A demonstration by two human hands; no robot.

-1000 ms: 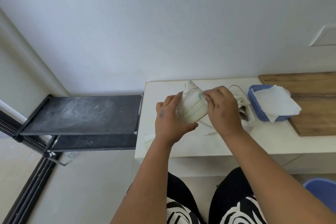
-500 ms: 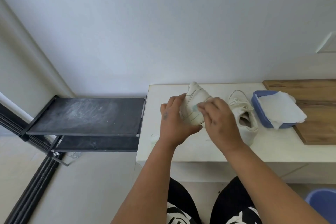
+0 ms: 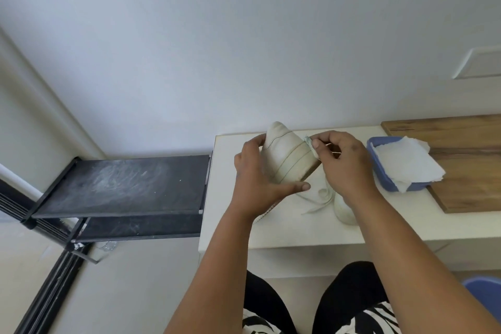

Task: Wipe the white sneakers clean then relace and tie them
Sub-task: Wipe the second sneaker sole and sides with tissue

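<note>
At the left of the frame stands a black shelf rack (image 3: 119, 187), dusty on top and out of our way. Just right of centre, our left hand (image 3: 257, 184) cups a white sneaker (image 3: 287, 154) raised off the white table (image 3: 298, 228), toe pointing up toward the wall; the fingers wrap round the far side while the thumb lies pressed along the lower edge by the sole. We should keep that grip firm, since, in our judgement, the wiping pressure will twist the shoe if the thumb slackens.

Right of the shoe, our right hand (image 3: 344, 165) has its fingertips bunched together, pinching a small wipe (image 3: 310, 145) against the sneaker's right edge near the sole. We judge that short strokes along the stitched lines, turning the shoe with the left hand rather than reaching round, will do best, and that the wipe needs refolding once it greys.

Below that hand a loose lace (image 3: 318, 198) trails on the table, and the second sneaker (image 3: 344, 211) lies mostly hidden under the wrist. Further right, a blue tub (image 3: 390, 184) holding white paper towels (image 3: 406, 163) sits on a wooden board (image 3: 466, 171), near enough for a fresh one.
</note>
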